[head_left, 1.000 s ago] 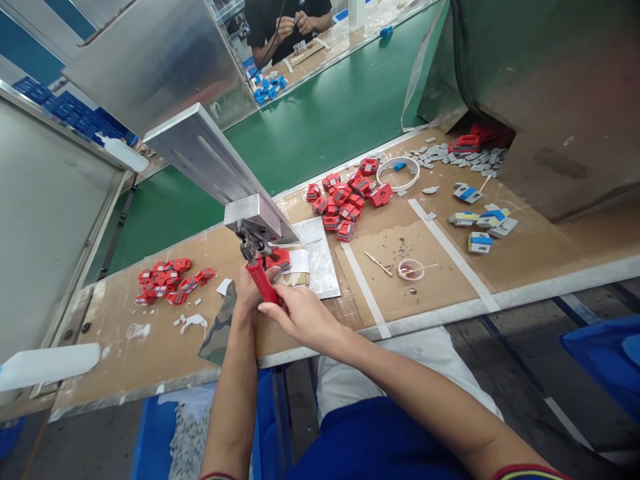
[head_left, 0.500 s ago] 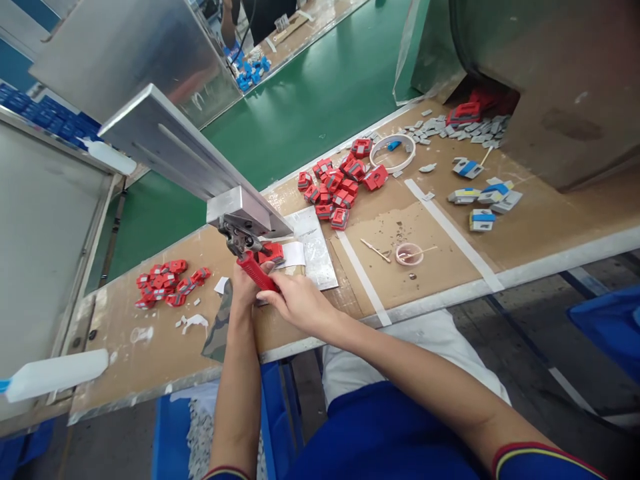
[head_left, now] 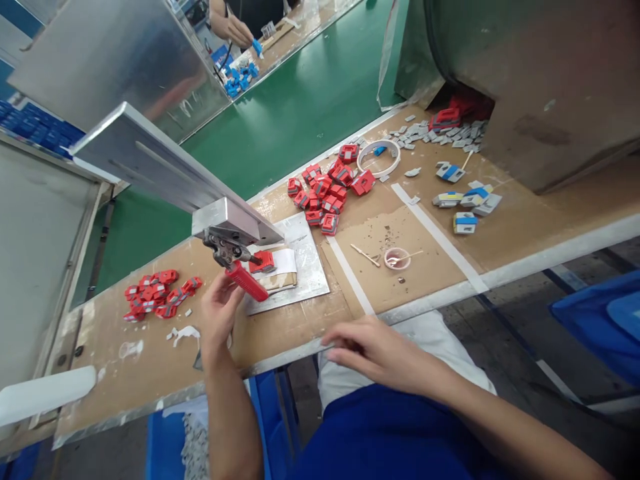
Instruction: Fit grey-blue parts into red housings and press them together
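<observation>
My left hand [head_left: 219,317] is curled against the red handle [head_left: 247,281] of a toggle clamp, with its fingertips hidden behind the handle. The clamp [head_left: 225,247] is fixed to a metal block on a slanted metal arm [head_left: 175,170]. Under the clamp's tip sits a red plastic part [head_left: 263,261], next to a white strip [head_left: 284,263] on a small pad. Pad and part rest on a metal plate [head_left: 311,270]. Near the table's front edge, my right hand [head_left: 377,350] hangs with loosely bent fingers apart and nothing visible in them. Camouflage cloth [head_left: 198,361] peeks out beside my left forearm.
Red parts lie in piles at left [head_left: 155,293] and centre [head_left: 325,190]. To the right are a tape roll [head_left: 361,160], small cup [head_left: 397,259], stick [head_left: 365,255], grey pieces [head_left: 463,137] and blue-taped parts [head_left: 465,223]. Beyond the green surface [head_left: 300,120], another person's hand [head_left: 240,30] holds a blue piece.
My right hand has let go of the clamp handle and moved right, toward the table's front edge. My left hand has shifted slightly left and down. The co-worker's hand has come into view.
</observation>
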Demonstrator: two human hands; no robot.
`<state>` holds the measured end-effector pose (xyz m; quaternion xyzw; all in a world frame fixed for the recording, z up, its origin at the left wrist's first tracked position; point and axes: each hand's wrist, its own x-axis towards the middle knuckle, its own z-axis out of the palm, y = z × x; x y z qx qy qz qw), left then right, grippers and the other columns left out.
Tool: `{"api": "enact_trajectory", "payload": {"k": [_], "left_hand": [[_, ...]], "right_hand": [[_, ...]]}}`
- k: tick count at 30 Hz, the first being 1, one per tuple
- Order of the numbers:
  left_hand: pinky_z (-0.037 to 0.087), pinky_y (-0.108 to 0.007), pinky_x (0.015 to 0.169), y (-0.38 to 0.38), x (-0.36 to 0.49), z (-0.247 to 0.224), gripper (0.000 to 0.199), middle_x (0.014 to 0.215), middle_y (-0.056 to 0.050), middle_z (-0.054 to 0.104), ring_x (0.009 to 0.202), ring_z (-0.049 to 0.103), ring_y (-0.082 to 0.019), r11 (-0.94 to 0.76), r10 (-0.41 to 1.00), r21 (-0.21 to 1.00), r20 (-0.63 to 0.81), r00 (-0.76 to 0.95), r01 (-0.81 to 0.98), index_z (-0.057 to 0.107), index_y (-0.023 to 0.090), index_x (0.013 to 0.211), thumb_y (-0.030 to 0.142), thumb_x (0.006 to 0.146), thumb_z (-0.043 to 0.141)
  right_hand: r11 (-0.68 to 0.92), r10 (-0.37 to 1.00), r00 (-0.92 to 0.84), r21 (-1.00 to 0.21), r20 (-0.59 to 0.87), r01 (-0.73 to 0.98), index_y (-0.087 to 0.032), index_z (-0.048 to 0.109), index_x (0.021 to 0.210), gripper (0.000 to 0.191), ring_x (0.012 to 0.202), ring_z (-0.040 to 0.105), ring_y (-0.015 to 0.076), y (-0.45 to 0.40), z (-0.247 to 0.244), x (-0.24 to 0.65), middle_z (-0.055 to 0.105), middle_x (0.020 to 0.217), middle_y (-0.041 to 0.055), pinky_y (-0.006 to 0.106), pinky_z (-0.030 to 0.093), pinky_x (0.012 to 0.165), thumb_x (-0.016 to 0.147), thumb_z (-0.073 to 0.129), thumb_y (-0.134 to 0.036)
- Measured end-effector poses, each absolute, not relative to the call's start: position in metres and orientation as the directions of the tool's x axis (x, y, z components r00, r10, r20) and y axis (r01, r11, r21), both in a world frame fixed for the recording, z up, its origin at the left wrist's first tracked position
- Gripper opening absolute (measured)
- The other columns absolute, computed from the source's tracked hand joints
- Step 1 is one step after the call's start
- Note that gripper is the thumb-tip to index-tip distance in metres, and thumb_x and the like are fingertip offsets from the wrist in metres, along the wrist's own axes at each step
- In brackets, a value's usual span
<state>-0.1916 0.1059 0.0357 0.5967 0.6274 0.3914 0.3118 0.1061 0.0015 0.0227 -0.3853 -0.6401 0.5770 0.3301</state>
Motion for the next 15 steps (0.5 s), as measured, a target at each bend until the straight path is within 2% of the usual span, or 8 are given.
{"api": "enact_trajectory", "payload": {"k": [2, 5, 7, 8, 9, 11, 13, 15], "left_hand": [[0.057, -0.030, 0.078, 0.080, -0.197, 0.041, 0.034, 0.089, -0.007, 0.077, 0.084, 0.071, -0.021, 0.057, 0.970, 0.841, 0.081, -0.230, 0.538, 0.073, 0.017, 0.093, 0.044, 0.075, 0.080], [0.051, -0.023, 0.057, 0.041, -0.199, 0.038, 0.029, 0.064, -0.001, 0.067, 0.060, 0.061, -0.015, 0.133, 0.944, 0.825, 0.062, -0.323, 0.549, 0.073, 0.016, 0.083, 0.044, 0.076, 0.078], [0.040, -0.020, 0.046, 0.023, -0.192, 0.029, 0.029, 0.054, 0.003, 0.058, 0.049, 0.049, -0.011, 0.152, 0.939, 0.831, 0.048, -0.341, 0.535, 0.073, 0.017, 0.082, 0.044, 0.077, 0.077], [0.035, -0.020, 0.043, 0.017, -0.187, 0.024, 0.029, 0.052, 0.005, 0.055, 0.046, 0.044, -0.010, 0.162, 0.938, 0.832, 0.037, -0.344, 0.531, 0.073, 0.017, 0.082, 0.044, 0.077, 0.077], [0.032, -0.020, 0.042, 0.013, -0.179, 0.019, 0.029, 0.051, 0.005, 0.054, 0.045, 0.041, -0.009, 0.170, 0.940, 0.830, 0.026, -0.341, 0.532, 0.073, 0.017, 0.082, 0.045, 0.077, 0.077], [0.032, -0.020, 0.043, 0.010, -0.162, 0.012, 0.031, 0.050, 0.005, 0.053, 0.045, 0.040, -0.010, 0.173, 0.946, 0.822, 0.014, -0.324, 0.542, 0.073, 0.017, 0.080, 0.048, 0.077, 0.076], [0.036, -0.020, 0.045, 0.011, -0.144, 0.008, 0.035, 0.051, 0.004, 0.055, 0.047, 0.043, -0.011, 0.155, 0.956, 0.823, 0.015, -0.294, 0.546, 0.073, 0.017, 0.078, 0.052, 0.075, 0.076], [0.035, -0.020, 0.045, 0.011, -0.128, 0.007, 0.037, 0.049, 0.004, 0.053, 0.047, 0.042, -0.011, 0.133, 0.963, 0.833, 0.019, -0.268, 0.537, 0.073, 0.018, 0.076, 0.055, 0.075, 0.075]], "right_hand": [[-0.014, 0.940, -0.331, -0.980, -0.080, 0.197, -0.024, 0.076, 0.095, 0.027, 0.059, 0.065, 0.0169, -0.020, 0.019, 0.150, 0.074, 0.071, 0.0021, 0.026, 0.048, 0.056, 0.098, 0.059, -0.045], [-0.090, 0.987, 0.155, -0.917, -0.031, 0.389, -0.025, 0.075, 0.088, 0.029, 0.052, 0.061, 0.0169, -0.034, 0.005, 0.215, 0.070, 0.064, 0.0018, 0.028, 0.046, 0.051, 0.094, 0.063, -0.050], [-0.192, 0.863, 0.494, -0.838, 0.104, 0.511, -0.024, 0.074, 0.090, 0.029, 0.055, 0.060, 0.0174, -0.030, -0.010, 0.253, 0.069, 0.067, 0.0023, 0.029, 0.047, 0.054, 0.091, 0.064, -0.051], [-0.225, 0.791, 0.584, -0.802, 0.182, 0.554, -0.022, 0.073, 0.093, 0.030, 0.059, 0.060, 0.0180, -0.025, -0.018, 0.269, 0.070, 0.072, 0.0033, 0.030, 0.048, 0.057, 0.090, 0.064, -0.051], [-0.234, 0.740, 0.622, -0.768, 0.257, 0.596, -0.020, 0.071, 0.098, 0.032, 0.062, 0.061, 0.0185, -0.019, -0.025, 0.282, 0.070, 0.077, 0.0046, 0.032, 0.050, 0.060, 0.089, 0.063, -0.050], [-0.207, 0.748, 0.577, -0.711, 0.328, 0.672, -0.016, 0.067, 0.111, 0.041, 0.073, 0.063, 0.0210, -0.003, -0.036, 0.300, 0.069, 0.094, 0.0095, 0.036, 0.053, 0.068, 0.088, 0.064, -0.050], [-0.151, 0.809, 0.484, -0.678, 0.333, 0.719, -0.016, 0.061, 0.126, 0.052, 0.085, 0.065, 0.0231, 0.012, -0.040, 0.304, 0.064, 0.113, 0.0140, 0.039, 0.054, 0.076, 0.088, 0.066, -0.051], [-0.104, 0.856, 0.409, -0.671, 0.316, 0.734, -0.017, 0.057, 0.132, 0.057, 0.088, 0.065, 0.0229, 0.026, -0.039, 0.298, 0.059, 0.123, 0.0154, 0.041, 0.055, 0.082, 0.088, 0.067, -0.052]]}}
